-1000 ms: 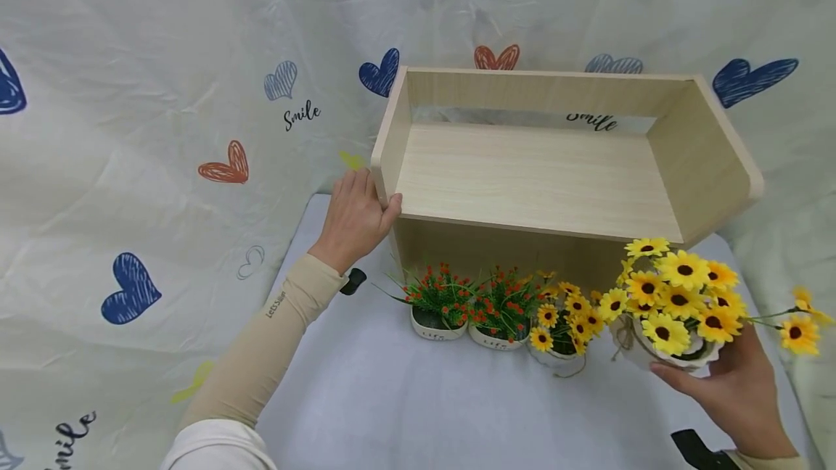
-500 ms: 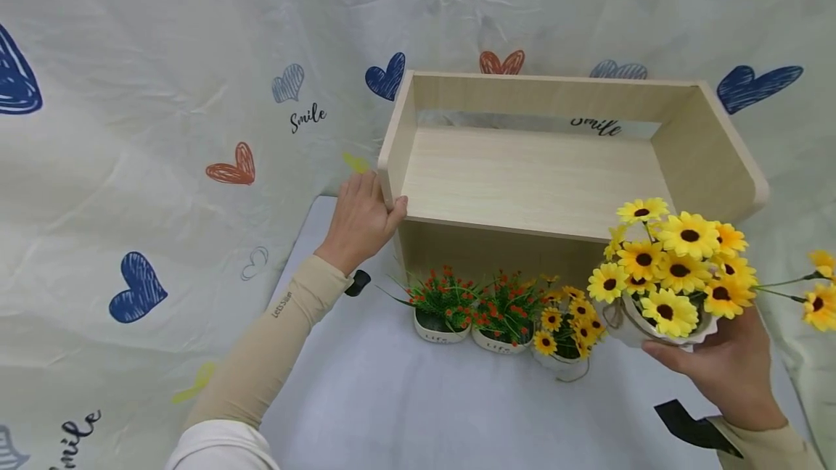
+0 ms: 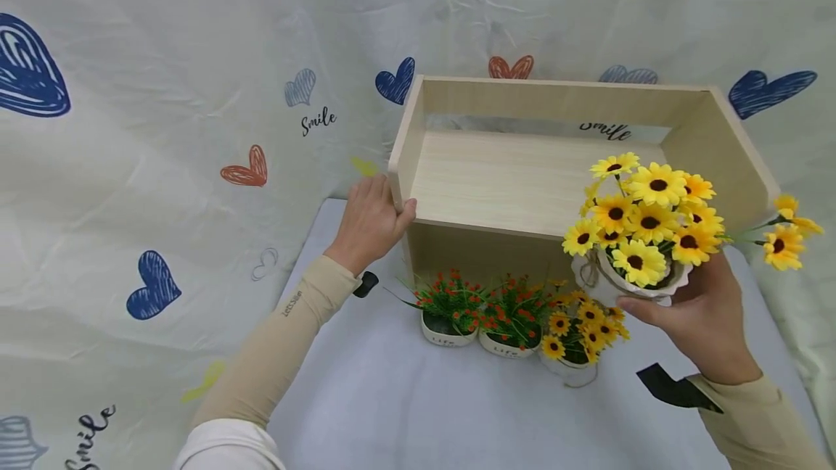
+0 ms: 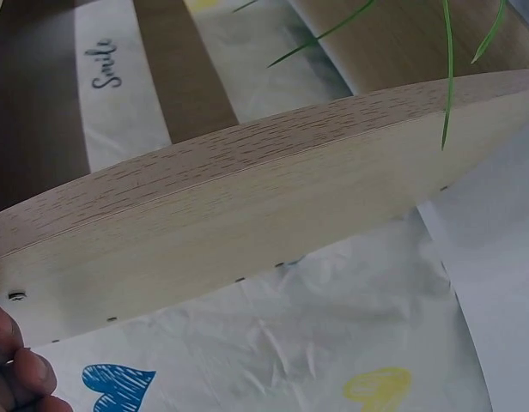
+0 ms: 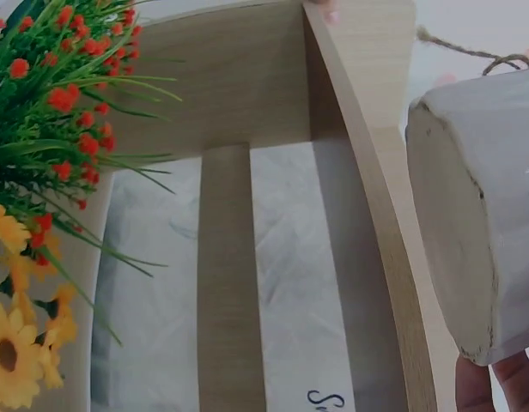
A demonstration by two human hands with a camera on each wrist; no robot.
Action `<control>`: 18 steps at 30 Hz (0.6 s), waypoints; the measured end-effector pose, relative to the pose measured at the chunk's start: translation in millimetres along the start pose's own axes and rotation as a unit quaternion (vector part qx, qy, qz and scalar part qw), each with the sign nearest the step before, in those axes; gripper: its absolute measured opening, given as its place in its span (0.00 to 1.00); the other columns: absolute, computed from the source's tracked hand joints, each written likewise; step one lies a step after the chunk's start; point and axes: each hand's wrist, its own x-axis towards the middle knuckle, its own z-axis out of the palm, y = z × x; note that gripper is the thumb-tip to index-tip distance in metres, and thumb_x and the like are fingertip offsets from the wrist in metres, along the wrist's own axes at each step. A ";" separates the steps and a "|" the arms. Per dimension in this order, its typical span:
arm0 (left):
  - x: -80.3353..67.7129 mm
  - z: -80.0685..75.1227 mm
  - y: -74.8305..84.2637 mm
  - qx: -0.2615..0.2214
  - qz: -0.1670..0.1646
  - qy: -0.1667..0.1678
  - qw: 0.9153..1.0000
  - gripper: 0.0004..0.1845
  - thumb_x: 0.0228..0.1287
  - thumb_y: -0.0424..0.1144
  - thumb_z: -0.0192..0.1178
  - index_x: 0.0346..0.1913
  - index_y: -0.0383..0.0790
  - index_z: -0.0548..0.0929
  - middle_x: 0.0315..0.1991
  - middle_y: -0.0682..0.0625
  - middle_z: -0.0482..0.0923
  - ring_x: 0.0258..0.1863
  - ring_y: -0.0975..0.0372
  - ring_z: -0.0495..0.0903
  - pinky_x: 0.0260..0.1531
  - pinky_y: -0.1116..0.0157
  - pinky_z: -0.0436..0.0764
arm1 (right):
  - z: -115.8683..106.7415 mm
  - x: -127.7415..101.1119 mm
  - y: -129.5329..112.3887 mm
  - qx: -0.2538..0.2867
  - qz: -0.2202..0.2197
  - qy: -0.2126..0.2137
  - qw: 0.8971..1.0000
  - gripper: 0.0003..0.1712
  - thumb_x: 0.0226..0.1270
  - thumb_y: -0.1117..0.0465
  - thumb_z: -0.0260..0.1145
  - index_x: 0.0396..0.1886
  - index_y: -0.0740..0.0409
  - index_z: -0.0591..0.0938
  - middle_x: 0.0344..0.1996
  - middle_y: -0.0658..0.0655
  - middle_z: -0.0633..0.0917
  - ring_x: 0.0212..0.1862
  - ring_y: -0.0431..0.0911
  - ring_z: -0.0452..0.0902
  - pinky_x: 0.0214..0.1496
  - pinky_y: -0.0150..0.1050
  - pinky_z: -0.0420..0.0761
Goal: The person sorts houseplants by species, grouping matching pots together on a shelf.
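My right hand [image 3: 708,325] holds a white flowerpot [image 3: 607,283] of yellow artificial sunflowers [image 3: 649,223], thumb at the front of the pot. The pot is raised in front of the right half of a pale two-level wooden shelf [image 3: 503,172], overlapping its upper board in the head view. In the right wrist view the pot's underside [image 5: 449,223] shows, with fingertips [image 5: 475,386] against it. My left hand [image 3: 374,222] grips the shelf's left side panel, its thumb over the front edge. Fingertips [image 4: 28,371] of that hand appear beside the panel in the left wrist view.
Before the lower level stand two "Life" pots of red-flowered greenery [image 3: 451,307] [image 3: 512,310] and a smaller pot of sunflowers [image 3: 578,332]. They line up on a white-covered table [image 3: 424,412]. A white cloth with hearts [image 3: 153,285] hangs behind and at the left.
My right hand has raised the flowerpot and carried it leftward, from beside the small pots to in front of the upper board. My left hand keeps its hold on the side panel.
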 end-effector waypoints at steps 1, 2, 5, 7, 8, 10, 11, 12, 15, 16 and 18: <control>0.0 -0.1 0.0 0.001 0.000 -0.001 1.000 0.20 0.76 0.52 0.46 0.39 0.37 0.74 0.32 0.43 0.71 0.33 0.50 0.69 0.36 0.57 0.65 | 1.5 2.9 0.4 0.012 -0.003 -0.001 1.000 0.70 0.27 0.96 0.67 0.80 0.67 0.60 0.77 0.62 0.67 0.72 0.41 0.72 0.60 0.21 0.78; 0.0 0.1 0.0 0.001 0.000 -0.001 1.000 0.20 0.76 0.52 0.46 0.40 0.37 0.74 0.32 0.43 0.71 0.33 0.50 0.69 0.36 0.57 0.65 | 2.9 5.7 0.6 0.015 -0.004 0.000 1.000 0.69 0.28 0.96 0.67 0.80 0.67 0.60 0.77 0.62 0.67 0.72 0.42 0.71 0.61 0.21 0.77; 0.6 0.5 1.0 0.004 0.001 -0.003 1.000 0.20 0.76 0.52 0.46 0.41 0.37 0.74 0.33 0.43 0.71 0.34 0.51 0.68 0.36 0.58 0.65 | 5.8 12.5 0.7 0.022 -0.006 0.003 1.000 0.68 0.30 0.95 0.67 0.80 0.66 0.60 0.77 0.62 0.66 0.73 0.43 0.71 0.61 0.21 0.78; 1.2 0.9 1.8 0.005 0.001 -0.003 1.000 0.20 0.76 0.52 0.46 0.40 0.37 0.74 0.33 0.44 0.71 0.34 0.51 0.68 0.36 0.58 0.64 | 8.2 16.5 -0.1 0.018 -0.004 0.005 1.000 0.68 0.30 0.95 0.67 0.80 0.65 0.61 0.77 0.62 0.67 0.73 0.43 0.71 0.60 0.22 0.79; 1.3 1.0 2.1 0.006 0.001 -0.003 1.000 0.20 0.76 0.52 0.46 0.39 0.37 0.73 0.33 0.44 0.70 0.34 0.51 0.68 0.37 0.58 0.64 | 9.7 19.0 -0.3 0.016 -0.005 0.006 1.000 0.68 0.30 0.95 0.68 0.80 0.64 0.61 0.76 0.62 0.67 0.72 0.43 0.71 0.59 0.22 0.79; 1.4 0.6 2.6 0.005 0.001 -0.002 1.000 0.19 0.76 0.52 0.47 0.39 0.37 0.73 0.32 0.44 0.70 0.33 0.51 0.67 0.37 0.59 0.63 | 13.9 23.8 -0.6 0.025 -0.005 0.006 1.000 0.67 0.32 0.94 0.68 0.79 0.64 0.62 0.76 0.61 0.68 0.72 0.43 0.71 0.58 0.22 0.80; 1.4 0.5 2.6 0.005 0.000 -0.002 1.000 0.19 0.76 0.51 0.47 0.38 0.37 0.73 0.32 0.44 0.70 0.33 0.51 0.67 0.37 0.59 0.63 | 16.5 26.5 -0.8 0.042 -0.004 0.007 0.999 0.66 0.33 0.94 0.68 0.79 0.64 0.62 0.76 0.61 0.68 0.72 0.44 0.71 0.58 0.23 0.80; 1.3 0.4 2.5 0.004 -0.001 -0.003 1.000 0.19 0.76 0.51 0.47 0.38 0.37 0.73 0.32 0.44 0.69 0.33 0.51 0.67 0.37 0.59 0.62 | 19.5 29.2 -1.3 0.057 0.003 0.009 0.998 0.66 0.34 0.94 0.68 0.79 0.63 0.62 0.76 0.60 0.68 0.72 0.44 0.71 0.58 0.24 0.81; 0.8 0.1 1.8 0.007 -0.005 -0.007 1.000 0.19 0.76 0.51 0.46 0.37 0.37 0.72 0.32 0.43 0.69 0.33 0.51 0.66 0.37 0.59 0.62 | 28.9 36.4 -0.9 0.094 0.008 0.016 0.995 0.64 0.36 0.94 0.67 0.79 0.62 0.63 0.76 0.59 0.68 0.72 0.46 0.71 0.59 0.25 0.81; 0.7 0.1 1.6 0.008 -0.006 -0.008 1.000 0.20 0.76 0.51 0.46 0.37 0.37 0.72 0.33 0.43 0.69 0.33 0.51 0.66 0.37 0.59 0.61 | 31.9 38.8 -0.3 0.108 0.008 0.017 0.994 0.64 0.36 0.95 0.67 0.79 0.62 0.63 0.75 0.59 0.67 0.72 0.46 0.71 0.59 0.26 0.82; 0.4 0.1 1.4 0.010 -0.006 -0.009 1.000 0.20 0.76 0.51 0.45 0.37 0.36 0.73 0.33 0.43 0.69 0.33 0.52 0.65 0.36 0.59 0.61 | 37.4 43.4 0.9 0.109 0.009 0.018 0.994 0.64 0.37 0.94 0.67 0.80 0.60 0.63 0.76 0.58 0.67 0.72 0.46 0.70 0.60 0.26 0.81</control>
